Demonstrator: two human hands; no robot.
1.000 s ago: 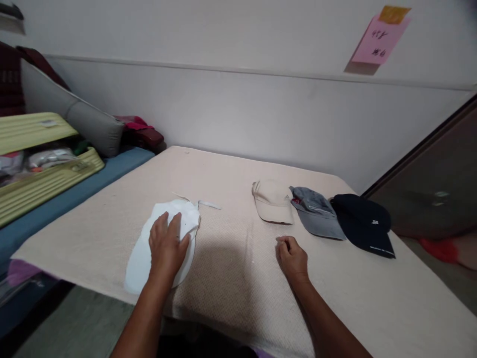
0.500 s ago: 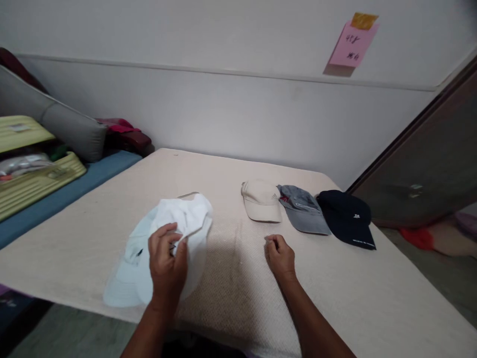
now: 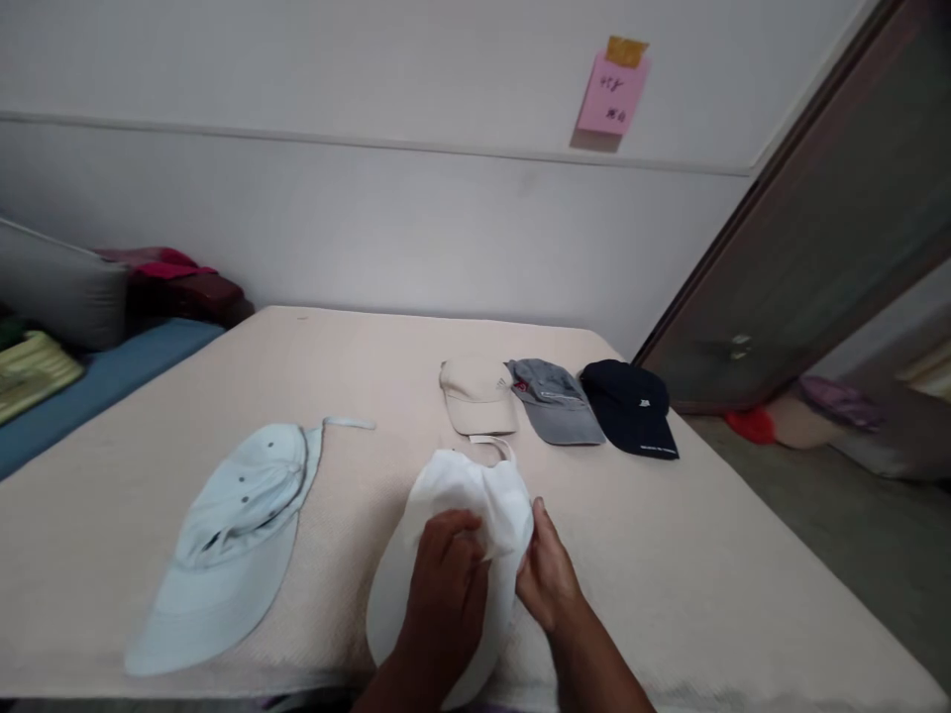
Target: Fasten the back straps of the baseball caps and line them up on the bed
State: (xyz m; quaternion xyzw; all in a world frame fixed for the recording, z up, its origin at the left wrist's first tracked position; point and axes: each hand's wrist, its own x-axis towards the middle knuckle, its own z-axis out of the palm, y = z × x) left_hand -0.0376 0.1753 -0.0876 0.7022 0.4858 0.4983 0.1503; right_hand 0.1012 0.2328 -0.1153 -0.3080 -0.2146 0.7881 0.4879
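Now white cap (image 3: 475, 495) sits at the table's (image 3: 743, 555) front middle, held in both hands. Left hand (image 3: 446, 579) is curled, pinching the crown fabric; right hand (image 3: 548, 579) grips the cap's side, thumb pressed on the cloth. Half a second ago the cap lay on the light blue hat (image 3: 230, 525) at left and the right hand rested apart; the hat is now uncovered. Right fingertips are hidden behind the fabric, and the cap's lower edge is covered by the left forearm. Beige cap (image 3: 475, 396), grey cap (image 3: 557, 404) and navy cap (image 3: 631, 408) are in a row behind.
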